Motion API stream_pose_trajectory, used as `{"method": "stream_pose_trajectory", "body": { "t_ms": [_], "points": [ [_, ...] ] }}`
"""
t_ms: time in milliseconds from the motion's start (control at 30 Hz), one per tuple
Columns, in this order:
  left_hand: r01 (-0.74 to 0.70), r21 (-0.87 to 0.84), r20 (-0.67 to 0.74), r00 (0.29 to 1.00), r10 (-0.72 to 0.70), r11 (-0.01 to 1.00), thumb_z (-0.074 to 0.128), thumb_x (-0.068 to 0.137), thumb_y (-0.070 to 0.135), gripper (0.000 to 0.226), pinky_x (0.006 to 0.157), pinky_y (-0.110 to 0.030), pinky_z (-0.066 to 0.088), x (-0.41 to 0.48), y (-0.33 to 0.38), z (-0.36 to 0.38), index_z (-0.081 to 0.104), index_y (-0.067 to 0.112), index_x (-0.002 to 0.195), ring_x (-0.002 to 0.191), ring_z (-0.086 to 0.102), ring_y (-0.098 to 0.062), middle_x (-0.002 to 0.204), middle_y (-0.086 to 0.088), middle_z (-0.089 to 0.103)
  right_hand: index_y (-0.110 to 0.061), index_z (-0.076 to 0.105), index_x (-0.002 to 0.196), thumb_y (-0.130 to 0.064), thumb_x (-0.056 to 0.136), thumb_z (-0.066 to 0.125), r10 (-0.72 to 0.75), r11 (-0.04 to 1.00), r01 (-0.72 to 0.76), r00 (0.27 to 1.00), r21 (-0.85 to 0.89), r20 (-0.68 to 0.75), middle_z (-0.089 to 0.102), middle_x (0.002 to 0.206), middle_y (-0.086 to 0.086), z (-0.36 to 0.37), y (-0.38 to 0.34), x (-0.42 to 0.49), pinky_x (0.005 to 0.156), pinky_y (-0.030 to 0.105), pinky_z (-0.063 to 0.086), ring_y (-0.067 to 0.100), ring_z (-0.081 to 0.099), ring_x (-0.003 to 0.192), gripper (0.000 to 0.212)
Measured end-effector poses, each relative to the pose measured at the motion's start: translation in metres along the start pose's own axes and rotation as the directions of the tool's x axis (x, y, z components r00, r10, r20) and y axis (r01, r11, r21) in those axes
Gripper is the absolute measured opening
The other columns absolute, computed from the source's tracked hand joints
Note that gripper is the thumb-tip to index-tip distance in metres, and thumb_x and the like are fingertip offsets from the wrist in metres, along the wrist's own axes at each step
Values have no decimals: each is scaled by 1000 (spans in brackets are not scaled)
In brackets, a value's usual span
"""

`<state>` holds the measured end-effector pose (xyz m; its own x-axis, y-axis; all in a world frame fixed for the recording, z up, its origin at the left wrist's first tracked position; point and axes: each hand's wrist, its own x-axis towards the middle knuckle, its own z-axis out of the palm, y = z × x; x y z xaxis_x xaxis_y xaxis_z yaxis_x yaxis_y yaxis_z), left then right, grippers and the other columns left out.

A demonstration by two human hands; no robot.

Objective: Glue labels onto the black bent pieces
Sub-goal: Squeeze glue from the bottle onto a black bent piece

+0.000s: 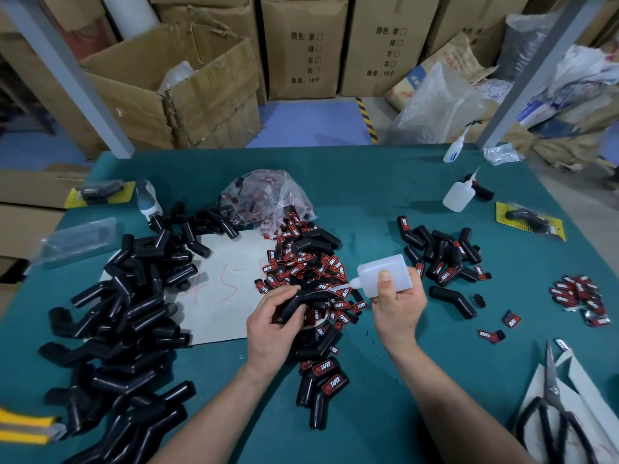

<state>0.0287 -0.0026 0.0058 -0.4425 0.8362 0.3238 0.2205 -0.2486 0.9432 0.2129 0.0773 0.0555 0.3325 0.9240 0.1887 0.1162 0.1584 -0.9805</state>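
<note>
Left hand has its fingers curled round one leg of a black bent piece, w/ the other leg sticking out rightward toward the right hand, which is wrapped round a glue bottle tipped on its side. So the piece sits just left of the right hand and the nozzle points at that free leg, tho I can't tell if the tip's actually touching tbh. Loose labels lie under and just beyond the left hand on the worktop, so imo that's the nearer hand for grabbing one.

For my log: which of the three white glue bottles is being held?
The bottle in the right hand, nozzle at the bent piece; the other two sit untouched farther back.
</note>
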Motion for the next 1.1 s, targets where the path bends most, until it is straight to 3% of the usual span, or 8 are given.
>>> {"method": "stream_pose_trajectory", "body": {
  "t_ms": [300, 667, 833, 1000, 1100],
  "points": [
    [1, -3, 6, 1000, -1, 1000, 76, 83, 2, 32, 102, -25, 51, -1, 0, 0, 74, 15, 113, 114, 69, -20, 117, 5, 73, -43, 62, 81, -55, 79, 66, -2, 1000, 2, 1000, -2, 10, 60, 75, 10, 0, 0, -1, 57, 63, 50, 49, 62, 71, 13],
    [13, -12, -8, 1000, -13, 1000, 76, 83, 2, 32, 101, -23, 50, 0, 0, 0, 75, 17, 112, 113, 69, -21, 117, 5, 73, -41, 62, 81, -54, 79, 66, 42, 999, -42, 999, -2, 23, 60, 72, 1, -1, 5, -1, 58, 64, 50, 47, 61, 71, 13],
    [4, -11, -16, 1000, -4, 1000, 76, 84, 2, 36, 101, -22, 50, 0, 1, 1, 74, 22, 113, 112, 69, -19, 117, 6, 73, -47, 62, 81, -51, 78, 64, -1, 1000, 1, 999, -12, 34, 63, 72, -13, -1, 3, -1, 61, 60, 52, 28, 60, 69, 6],
    [-14, 4, -11, 1000, 14, 1000, 76, 83, 1, 37, 101, -22, 50, 1, 0, 0, 74, 24, 112, 112, 69, -19, 116, 8, 73, -45, 62, 80, -51, 78, 65, 14, 1000, -14, 1000, -4, 7, 61, 75, 5, -1, 2, -2, 60, 65, 50, 46, 63, 73, 7],
    [-15, -6, 1, 1000, 15, 1000, 76, 83, 0, 36, 100, -22, 51, 0, 0, 1, 74, 22, 111, 112, 69, -19, 116, 7, 72, -44, 63, 81, -52, 78, 66, 15, 1000, -15, 1000, 8, 9, 60, 75, 4, 0, 0, -3, 58, 65, 51, 47, 63, 73, 9]
  ]
}}
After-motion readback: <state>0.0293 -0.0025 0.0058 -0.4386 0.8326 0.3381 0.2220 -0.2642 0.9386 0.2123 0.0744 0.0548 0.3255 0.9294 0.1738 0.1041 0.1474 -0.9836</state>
